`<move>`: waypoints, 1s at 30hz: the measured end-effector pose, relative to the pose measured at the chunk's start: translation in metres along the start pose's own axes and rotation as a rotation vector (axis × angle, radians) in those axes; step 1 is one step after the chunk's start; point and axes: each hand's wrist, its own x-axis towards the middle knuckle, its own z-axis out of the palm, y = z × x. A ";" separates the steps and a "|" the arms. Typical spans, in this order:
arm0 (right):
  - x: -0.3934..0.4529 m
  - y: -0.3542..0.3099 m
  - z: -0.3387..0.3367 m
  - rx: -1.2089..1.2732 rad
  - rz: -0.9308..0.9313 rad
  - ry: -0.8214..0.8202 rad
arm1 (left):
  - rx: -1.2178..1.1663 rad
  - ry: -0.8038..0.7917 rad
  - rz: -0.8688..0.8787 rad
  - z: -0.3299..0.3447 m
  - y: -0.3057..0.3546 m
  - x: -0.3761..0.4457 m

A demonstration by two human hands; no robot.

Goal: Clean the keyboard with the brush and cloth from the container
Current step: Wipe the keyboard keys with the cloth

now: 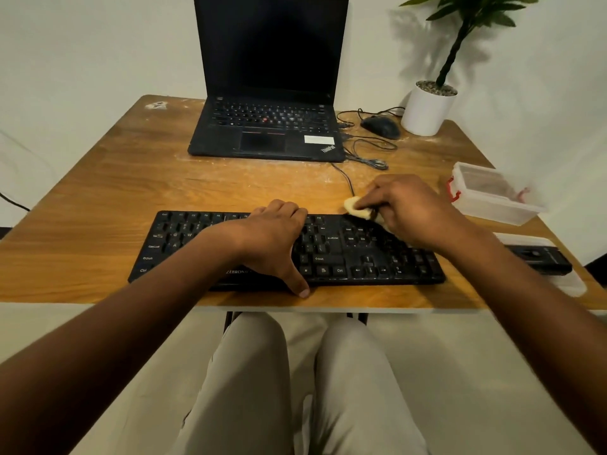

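Observation:
A black keyboard [345,254] lies along the near edge of the wooden table [115,192]. My left hand [272,238] rests flat on its middle, fingers over the far edge and thumb on the front edge. My right hand [410,208] is above the keyboard's far right corner, fingers closed on a pale yellow cloth [356,208] that touches the keys there. The clear plastic container [492,195] with red clips stands open on the right side of the table. No brush can be made out.
An open black laptop [269,126] stands at the back of the table. A black mouse [381,126] with tangled cables and a white potted plant [427,106] sit at the back right. The container's lid [565,280] with a dark object on it lies at the right edge.

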 end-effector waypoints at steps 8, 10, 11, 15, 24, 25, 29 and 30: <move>-0.003 0.007 0.022 -0.051 -0.059 -0.059 | 0.005 -0.033 -0.005 -0.004 0.001 -0.003; -0.012 0.020 0.012 -0.101 -0.022 -0.074 | 0.012 -0.032 -0.003 -0.003 0.001 -0.002; -0.014 0.025 0.007 -0.116 -0.009 -0.084 | 0.015 -0.031 -0.003 -0.003 0.001 -0.002; -0.010 0.022 -0.002 -0.118 0.026 -0.067 | 0.016 -0.031 -0.007 -0.003 0.002 -0.004; -0.005 -0.005 0.039 -0.086 -0.037 0.027 | 0.000 -0.045 -0.011 -0.004 0.002 -0.004; -0.009 0.004 0.035 -0.108 0.013 0.033 | -0.001 -0.043 -0.010 -0.004 0.002 -0.004; -0.018 0.028 0.012 -0.151 0.164 -0.008 | -0.009 -0.033 -0.018 -0.003 0.001 -0.003; -0.017 0.027 0.009 -0.123 0.154 0.005 | -0.007 -0.030 -0.017 -0.002 0.001 -0.003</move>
